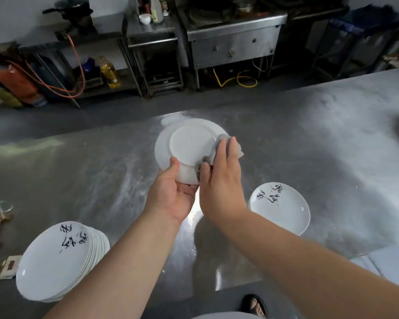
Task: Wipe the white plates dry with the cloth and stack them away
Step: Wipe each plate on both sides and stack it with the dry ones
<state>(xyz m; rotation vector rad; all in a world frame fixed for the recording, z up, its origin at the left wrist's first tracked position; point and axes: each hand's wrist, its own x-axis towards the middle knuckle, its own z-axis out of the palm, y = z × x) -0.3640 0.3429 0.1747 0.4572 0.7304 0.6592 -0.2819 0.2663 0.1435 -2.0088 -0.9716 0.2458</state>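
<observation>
- A tall stack of plates [55,261] sits on the steel bench [309,134] at 8 o'clock, its top plate bearing black brush writing.
- The left hand [171,196] grips a white plate [189,143] at the plate's 6 o'clock rim, with the thumb on the side facing the camera and the rest curled underneath.
- That plate is held above the middle of the bench, tilted, with its underside and foot ring showing.
- A grey cloth [228,146] is bunched against the plate's 4 o'clock edge.
- The right hand [221,180] holds the cloth there, its fingers [228,155] laid long over it and the thumb pinching it to the rim.
- A low pile of plates [279,208] with the same writing rests at 4 o'clock.
</observation>
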